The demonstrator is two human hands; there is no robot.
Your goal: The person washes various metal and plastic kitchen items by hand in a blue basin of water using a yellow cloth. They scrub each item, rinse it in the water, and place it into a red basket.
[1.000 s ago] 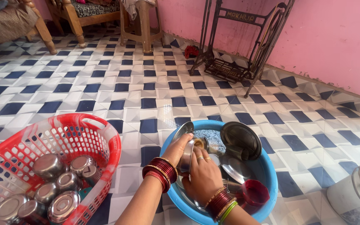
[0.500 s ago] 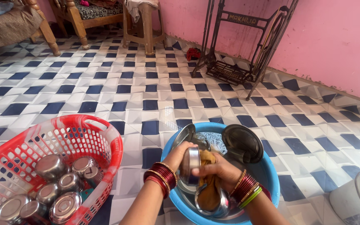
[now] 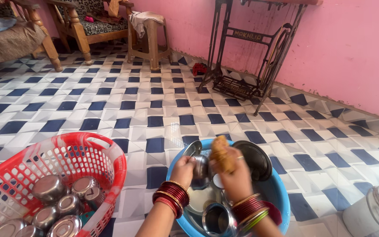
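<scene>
Nearest you, a tall steel tumbler stands in the blue tub, just below your wrists, with a steel plate lying flat beside it. Your left hand is closed round a small steel cup, fingers wrapped on its side, and holds it over the middle of the tub. Your right hand is closed on a yellow-brown scrub pad, which is pressed against the cup's rim; the hand is blurred, so how the fingers lie on the pad is hard to tell.

The likely trouble is the cup slipping: if it is wet, steel gives little purchase, and a hard push from the pad against a one-sided grip could twist it out and drop it onto the plate or the tumbler. The tumbler sits close under your right wrist and bangles, so a wide stroke could knock it over.

To your left the red and white basket holds several steel cups mouth down. At the tub's far side a dark round pan leans on the rim. A white bucket stands at your right. Beyond, across the blue and white tiled floor, a treadle sewing stand is set against the pink wall, with a stool and a wooden chair farther back
</scene>
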